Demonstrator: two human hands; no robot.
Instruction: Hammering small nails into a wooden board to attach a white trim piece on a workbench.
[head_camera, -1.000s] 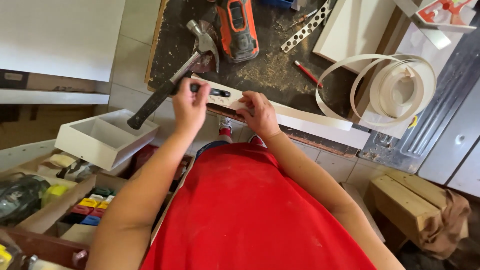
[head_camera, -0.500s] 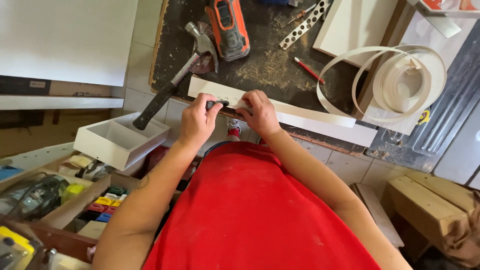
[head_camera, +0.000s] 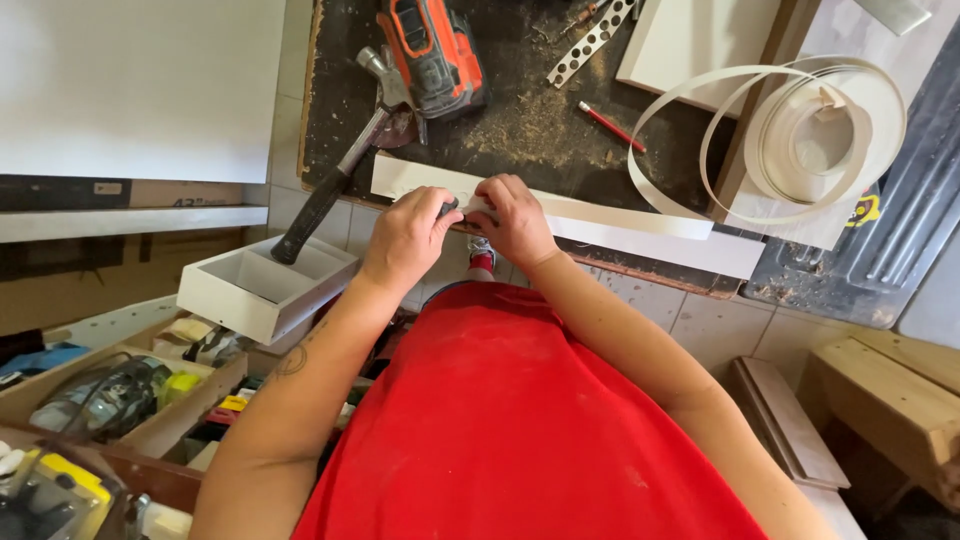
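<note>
- Hands meet at the near edge of a white board strip (head_camera: 600, 225) that lies along the front of the dark workbench (head_camera: 520, 130).
- The left hand (head_camera: 408, 237) is curled shut around a small dark tool (head_camera: 448, 208), of which only the tip shows between thumb and fingers; what kind of tool it is cannot be told.
- The right hand (head_camera: 513, 222) touches the left, its fingers pressed down on the strip's near edge just beside the tool tip; fingers bent, pinning the strip rather than wrapping it.
- Below the grip hangs the person's red shirt (head_camera: 520, 420), with a red shoe (head_camera: 482, 262) showing under the hands.
- Left of and below the grip sits a white open box (head_camera: 262, 290), and further left a wooden tray (head_camera: 180, 410) of mixed small items.
- Just beyond the left hand a hammer (head_camera: 345, 165) lies slanted, its handle reaching over the bench edge toward the box.
- Further away an orange and black power tool (head_camera: 430, 55) rests by the hammer head.
- Right of the grip a red pencil (head_camera: 610, 125) lies on sawdust, and further right a coil of white edge banding (head_camera: 800, 140) sits on a white panel (head_camera: 700, 45).
</note>
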